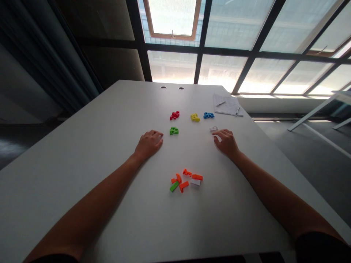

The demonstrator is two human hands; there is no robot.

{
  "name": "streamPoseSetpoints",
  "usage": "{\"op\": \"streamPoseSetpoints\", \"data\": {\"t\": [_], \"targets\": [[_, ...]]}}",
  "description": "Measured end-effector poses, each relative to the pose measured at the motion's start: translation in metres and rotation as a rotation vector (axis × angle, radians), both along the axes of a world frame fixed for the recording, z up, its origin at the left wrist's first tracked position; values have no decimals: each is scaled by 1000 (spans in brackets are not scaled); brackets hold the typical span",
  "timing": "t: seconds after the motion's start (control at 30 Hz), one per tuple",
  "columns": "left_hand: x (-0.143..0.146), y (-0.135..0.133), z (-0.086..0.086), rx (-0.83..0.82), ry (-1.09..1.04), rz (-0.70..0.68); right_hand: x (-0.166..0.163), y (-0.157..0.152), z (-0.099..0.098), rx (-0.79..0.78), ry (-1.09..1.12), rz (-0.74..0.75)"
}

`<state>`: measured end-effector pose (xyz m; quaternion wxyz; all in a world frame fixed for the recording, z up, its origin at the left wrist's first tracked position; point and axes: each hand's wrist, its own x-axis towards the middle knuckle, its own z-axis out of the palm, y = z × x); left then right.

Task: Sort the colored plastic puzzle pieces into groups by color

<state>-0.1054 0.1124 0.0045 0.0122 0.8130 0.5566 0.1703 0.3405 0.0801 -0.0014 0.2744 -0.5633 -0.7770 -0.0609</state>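
On the white table (153, 164) I view remotely, I make out a green cluster (174, 131); from it, a red cluster (174, 115) at 12 o'clock, yellow cluster (195, 117) and blue cluster (208, 115) at 2, pale cluster (213, 129) at 3. Towards 6: orange pieces (184, 186) and a green bar (174, 186); at 5, a white piece (195, 182).

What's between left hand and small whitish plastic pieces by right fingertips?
A small blocky green plastic cluster, nearer the left hand; head view shows it.

Single head-worn view — above near end of table (219, 219), looking forward and down toward windows (223, 69).
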Motion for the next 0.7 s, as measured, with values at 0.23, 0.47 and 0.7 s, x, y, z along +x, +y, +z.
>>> {"op": "streamPoseSetpoints", "data": {"t": [0.23, 0.47, 0.7], "targets": [[-1, 1, -2, 7, -14, -7, -61, -59, 21, -104, 114, 870], [-1, 0, -1, -5, -30, -2, -79, -76, 30, -227, 53, 937], [-1, 0, -1, -5, -41, -14, -48, -39, -4, -86, 87, 324]]}}
